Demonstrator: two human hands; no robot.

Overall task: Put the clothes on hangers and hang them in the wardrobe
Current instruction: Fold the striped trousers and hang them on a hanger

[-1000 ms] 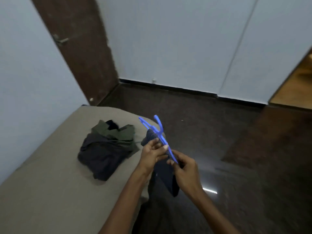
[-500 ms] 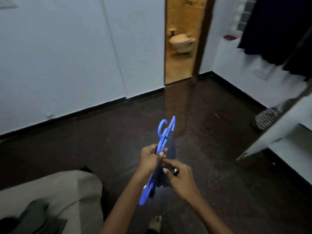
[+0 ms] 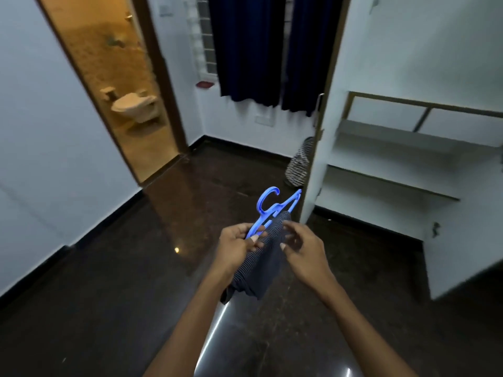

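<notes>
A blue plastic hanger (image 3: pixel 272 206) points up and to the right, its hook on top. A dark, finely striped garment (image 3: pixel 261 265) hangs folded over its bar. My left hand (image 3: pixel 236 244) grips the hanger's lower end together with the cloth. My right hand (image 3: pixel 302 247) is at the garment's right edge, fingers loosely curled against the fabric. The white wardrobe (image 3: pixel 381 183) stands open to the right, with bare shelves showing.
The wardrobe door (image 3: pixel 460 246) hangs open at the right. A checked bag (image 3: pixel 299 164) sits on the dark floor beside the wardrobe. Dark blue curtains (image 3: pixel 250 47) cover the window ahead. An open doorway (image 3: pixel 119 85) at the left shows a toilet.
My view has swung right from the bed and its clothes pile to the wardrobe. The hanger has tilted up to the right, and my right hand has loosened on the cloth.
</notes>
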